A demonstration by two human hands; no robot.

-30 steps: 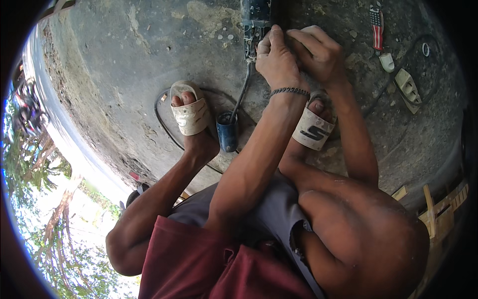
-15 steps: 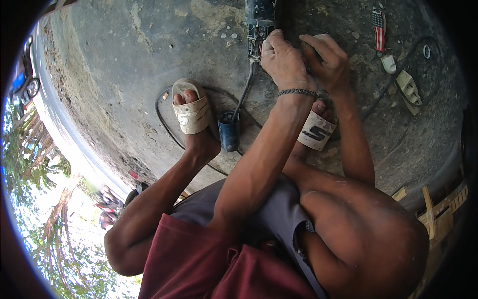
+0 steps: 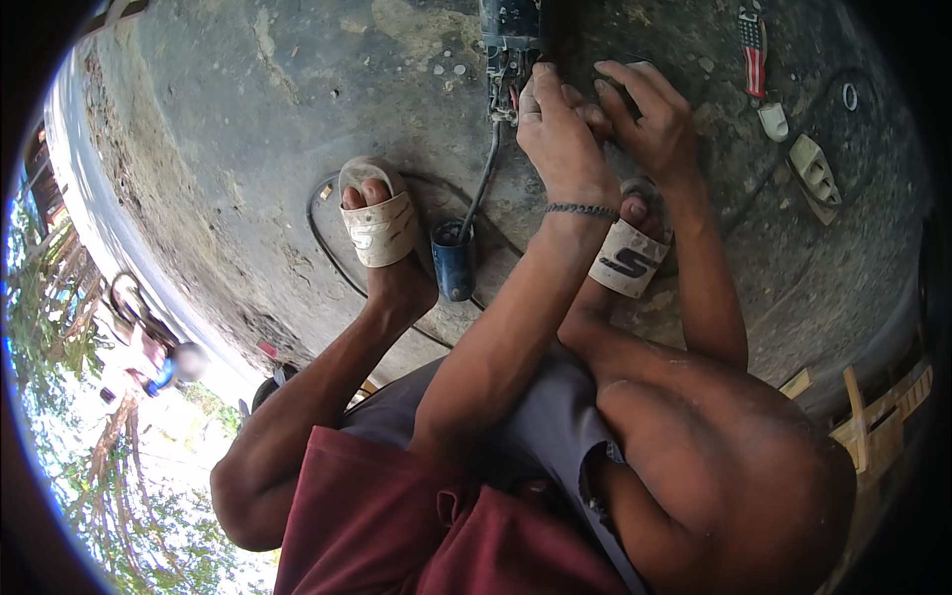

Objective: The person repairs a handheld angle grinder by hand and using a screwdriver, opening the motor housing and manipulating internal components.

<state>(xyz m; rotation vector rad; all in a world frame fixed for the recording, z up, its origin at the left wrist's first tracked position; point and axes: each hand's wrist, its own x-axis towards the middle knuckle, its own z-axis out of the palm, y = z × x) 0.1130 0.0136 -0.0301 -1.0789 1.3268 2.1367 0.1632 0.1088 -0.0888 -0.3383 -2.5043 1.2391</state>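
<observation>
A dark blue power tool (image 3: pixel 511 61) lies at the top of the view, its near end opened so that wires and inner parts show. Just right of that opened end, my left hand (image 3: pixel 565 144) has its fingers bent and pressed together. My right hand (image 3: pixel 654 124) is beside it, fingers curled, its thumb close to the left hand's fingertips. Whatever sits between the fingers of either hand is too small or hidden to name. A black cable (image 3: pixel 486 178) runs from the tool through a loose blue cylindrical cover (image 3: pixel 454 263) between my feet.
On the concrete floor (image 3: pixel 248 129) at right lie a flag-patterned handle (image 3: pixel 754 55), a white cap (image 3: pixel 773 122), a beige moulded piece (image 3: pixel 815 171) and a white ring (image 3: pixel 850 96). Wooden slats (image 3: pixel 883 421) stand at lower right. A person on a two-wheeler (image 3: pixel 154 352) is outside at left.
My left hand has drawn slightly down and its thumb side shows more, near the right hand. More of the tool's opened end is uncovered. A rider has come into view outside at left.
</observation>
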